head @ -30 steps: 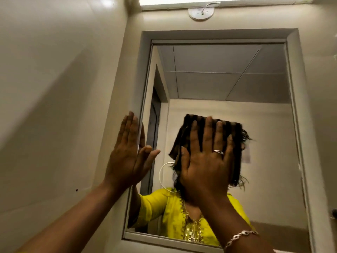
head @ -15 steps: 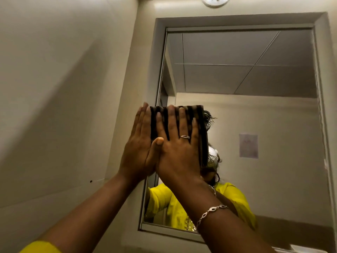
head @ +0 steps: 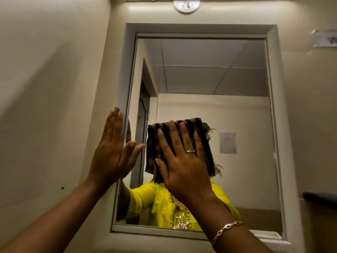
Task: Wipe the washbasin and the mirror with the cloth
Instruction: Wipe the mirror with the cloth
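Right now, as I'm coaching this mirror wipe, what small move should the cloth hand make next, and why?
Probably slide the cloth right across the mirror. The right hand presses it flat on the lower left part, beside the left hand braced on the frame; the glass to the right and above lies outside the cloth.

Cream walls (head: pixel 45 88), lit from above.
Round white fitting (head: pixel 186 6) high on the far wall (head: pixel 310 125); a blurred paper notice (head: pixel 324 38) at right.

Right hand (head: pixel 184 167) and cloth (head: pixel 152 145) slid rightward, apart from left hand (head: pixel 109 154)
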{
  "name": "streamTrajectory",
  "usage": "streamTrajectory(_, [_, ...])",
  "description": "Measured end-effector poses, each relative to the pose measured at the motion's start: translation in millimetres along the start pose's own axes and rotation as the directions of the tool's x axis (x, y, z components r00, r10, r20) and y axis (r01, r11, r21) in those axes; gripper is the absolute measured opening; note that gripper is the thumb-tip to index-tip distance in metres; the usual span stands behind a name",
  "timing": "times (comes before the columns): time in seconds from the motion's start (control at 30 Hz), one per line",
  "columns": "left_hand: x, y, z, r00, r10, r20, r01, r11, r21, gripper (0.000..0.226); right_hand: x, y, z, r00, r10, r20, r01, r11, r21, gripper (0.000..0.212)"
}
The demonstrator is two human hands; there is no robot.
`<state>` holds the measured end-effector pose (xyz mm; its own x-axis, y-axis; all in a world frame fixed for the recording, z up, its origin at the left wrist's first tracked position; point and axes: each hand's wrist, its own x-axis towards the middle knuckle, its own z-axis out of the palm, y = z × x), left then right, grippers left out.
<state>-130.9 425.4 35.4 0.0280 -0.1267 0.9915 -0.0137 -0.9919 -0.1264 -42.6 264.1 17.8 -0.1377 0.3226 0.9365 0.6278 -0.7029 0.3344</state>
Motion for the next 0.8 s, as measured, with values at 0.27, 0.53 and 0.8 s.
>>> streamTrajectory(0.27, [-14,5,3,1.0,0.003,0.026,-0.006,0.992,0.129,0.084,-28,58,-17,0.997,0.073,0.014,-0.072,0.996,-0.057,0.057])
streamTrajectory(0.53, [-34,12,3,1.0,-0.001,0.028,-0.003,0.989,0.15,0.08,-49,111,-29,0.987,0.158,0.021,-0.154,0.978,-0.138,0.059])
streamTrajectory(0.8, [-43,3,12,0.999,-0.04,0.035,0.032,0.982,0.187,0.086,-63,119,-31,0.96,0.277,-0.036,-0.279,0.949,-0.145,0.058])
